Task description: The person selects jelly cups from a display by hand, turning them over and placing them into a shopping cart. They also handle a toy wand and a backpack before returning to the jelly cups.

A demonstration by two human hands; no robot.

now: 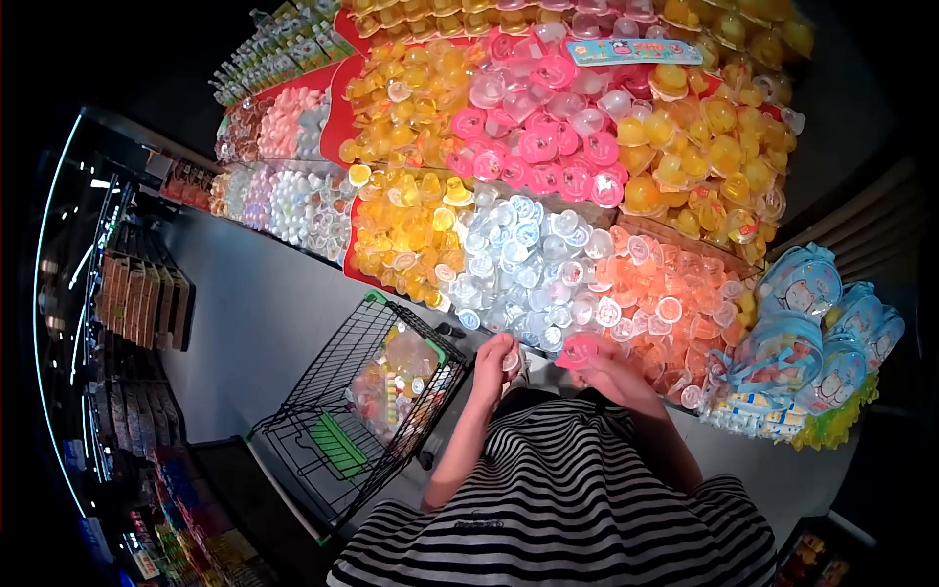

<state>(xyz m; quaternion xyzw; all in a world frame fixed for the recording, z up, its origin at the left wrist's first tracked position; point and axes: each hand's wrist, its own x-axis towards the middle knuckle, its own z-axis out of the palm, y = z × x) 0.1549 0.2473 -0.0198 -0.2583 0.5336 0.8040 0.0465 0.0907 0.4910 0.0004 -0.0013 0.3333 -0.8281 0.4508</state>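
Note:
My left hand (492,358) is closed around a small clear jelly cup (510,361), whose round lid shows at the fingers. A pink-lidded jelly cup (579,349) is in my right hand (604,368), at the front edge of the display. Just beyond both hands lies a heap of clear and white jelly cups (518,264). Orange jelly cups (665,303) are piled to the right of it, yellow ones (401,235) to the left. Higher up sits a pile of pink jelly cups (548,147).
A wire shopping cart (323,391) with packaged goods (396,382) inside stands at my left. Blue cartoon bags (792,333) crowd the display's right end. Bottles (274,59) line the far upper left, and dark store shelves (147,284) run along the left.

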